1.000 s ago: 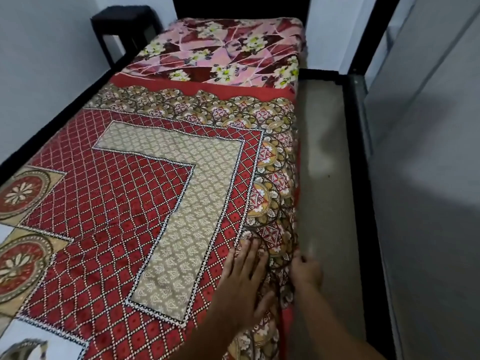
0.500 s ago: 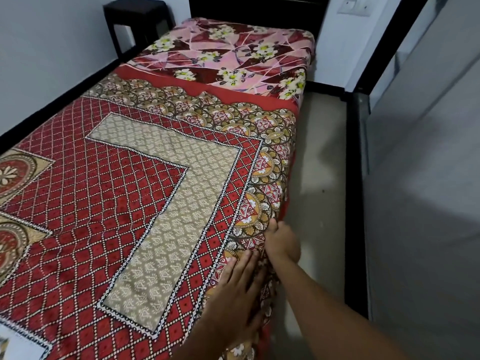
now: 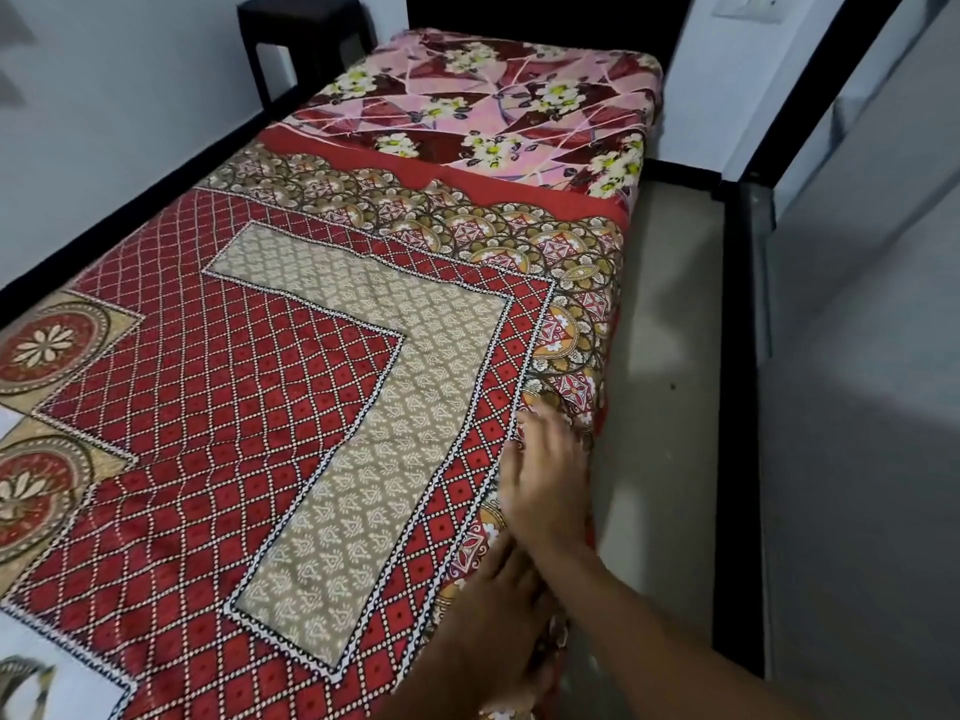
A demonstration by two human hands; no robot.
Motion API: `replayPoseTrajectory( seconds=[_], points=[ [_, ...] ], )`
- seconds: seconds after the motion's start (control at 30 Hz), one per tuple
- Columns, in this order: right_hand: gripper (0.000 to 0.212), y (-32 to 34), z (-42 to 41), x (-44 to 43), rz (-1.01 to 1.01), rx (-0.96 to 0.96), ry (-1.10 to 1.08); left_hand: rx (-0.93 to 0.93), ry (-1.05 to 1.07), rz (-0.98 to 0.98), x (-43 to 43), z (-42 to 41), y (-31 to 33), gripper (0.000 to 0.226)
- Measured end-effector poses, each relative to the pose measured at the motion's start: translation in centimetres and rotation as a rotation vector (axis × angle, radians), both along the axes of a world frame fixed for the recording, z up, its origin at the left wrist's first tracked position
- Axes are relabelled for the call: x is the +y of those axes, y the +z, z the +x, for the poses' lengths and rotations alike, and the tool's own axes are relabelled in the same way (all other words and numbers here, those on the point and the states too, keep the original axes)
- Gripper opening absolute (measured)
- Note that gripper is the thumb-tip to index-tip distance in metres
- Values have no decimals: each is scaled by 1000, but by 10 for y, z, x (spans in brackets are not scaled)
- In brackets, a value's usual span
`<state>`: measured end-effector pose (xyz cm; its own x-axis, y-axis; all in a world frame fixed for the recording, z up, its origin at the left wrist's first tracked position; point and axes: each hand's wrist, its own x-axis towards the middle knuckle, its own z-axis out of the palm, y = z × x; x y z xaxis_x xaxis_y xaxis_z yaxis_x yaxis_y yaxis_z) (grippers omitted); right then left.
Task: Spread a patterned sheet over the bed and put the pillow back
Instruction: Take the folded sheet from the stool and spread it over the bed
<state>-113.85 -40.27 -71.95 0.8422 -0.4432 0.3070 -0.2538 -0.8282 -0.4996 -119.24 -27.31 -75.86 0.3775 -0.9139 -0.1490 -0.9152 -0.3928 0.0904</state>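
Along the right edge of the bed (image 3: 519,111), both hands lie flat on the patterned sheet (image 3: 311,407). I read the right hand (image 3: 545,475) as wide: fingers straight, palm down on the cloth where the lattice field meets the border. Motion blur softens its outline. The left hand (image 3: 496,600) sits just nearer to me, also wide, with straight fingers pressed on the border. The right forearm crosses over part of it. Neither hand holds anything.

The sheet covers the mattress from the near end up to a straight red hem (image 3: 447,166) and lies smooth with faint creases. Its print has four parts:
- a red diamond lattice drawn in white dotted lines;
- an L-shaped beige band of small motifs, edged in black and white;
- round flower medallions at the left;
- a scalloped border of brown and orange arcs, which drapes over the right side.

Beyond the hem, the head end of the bed shows pink fabric with white blossoms. A dark, square-topped stool (image 3: 298,23) stands at the far left corner. Smooth grey floor (image 3: 670,330) runs beside the bed.
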Motion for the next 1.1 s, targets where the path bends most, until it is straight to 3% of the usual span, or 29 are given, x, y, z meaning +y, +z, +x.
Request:
replayPoseTrajectory(
  seconds=[0.1,0.17,0.23,0.33,0.4,0.47,0.57,0.7,0.87,1.0,1.1],
  points=[
    [51,9,7,54,-48,378,720,62,75,70,-2,-3,-7,87],
    [60,3,10,71,-116,569,909,80,3,86,-7,-1,-6,79],
    [62,-10,15,47,-170,551,805,44,-60,93,-7,3,-2,71],
    [64,-30,24,-35,-183,484,215,-8,-84,56,-2,9,0,74],
    [87,-42,22,-94,58,685,-189,-34,-86,10,2,10,2,84],
    [114,-52,14,-128,224,824,-368,-8,-68,-69,0,7,5,85],
    [84,-41,14,-124,457,644,-405,79,27,-203,-6,11,16,72],
    [83,-24,41,-108,845,490,-431,110,170,-364,-22,29,31,60],
    [39,-24,53,-121,475,398,-438,56,435,-348,-41,72,35,66],
    [34,-28,43,-145,397,252,-455,39,556,-211,-53,105,25,69],
    [38,-39,40,-144,486,365,-461,73,606,-114,-56,122,23,74]
  ],
)
